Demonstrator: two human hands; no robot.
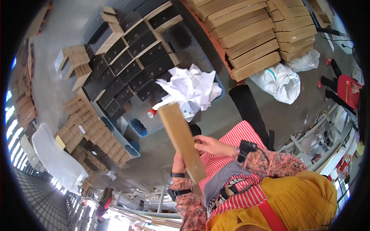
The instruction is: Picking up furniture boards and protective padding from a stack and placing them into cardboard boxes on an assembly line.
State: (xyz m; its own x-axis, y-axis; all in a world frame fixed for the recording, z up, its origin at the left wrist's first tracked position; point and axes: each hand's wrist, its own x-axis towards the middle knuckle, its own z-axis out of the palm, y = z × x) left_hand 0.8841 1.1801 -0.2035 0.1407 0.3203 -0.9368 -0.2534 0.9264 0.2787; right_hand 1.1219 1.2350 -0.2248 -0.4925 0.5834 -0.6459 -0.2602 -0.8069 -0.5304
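Note:
A long, narrow brown cardboard box (pixel 178 133) is held tilted in front of my body. My left hand (pixel 178 163) grips its left side near the lower end, with the fingers partly hidden behind it. On the opposite edge, my right hand (pixel 208 144) has its fingers curled against the box. Just beyond the far end of the box lies a heap of crumpled white paper sheets (pixel 192 88). A red can (pixel 152 112) lies beside that paper.
Black boxes (pixel 133 71) stand in rows on a blue pallet (pixel 138 128). Brown cartons (pixel 246 34) are stacked at the far right, with a white sack (pixel 277 82) in front. More carton stacks (pixel 92 133) stand left. A person in red (pixel 348 92) is at the right edge.

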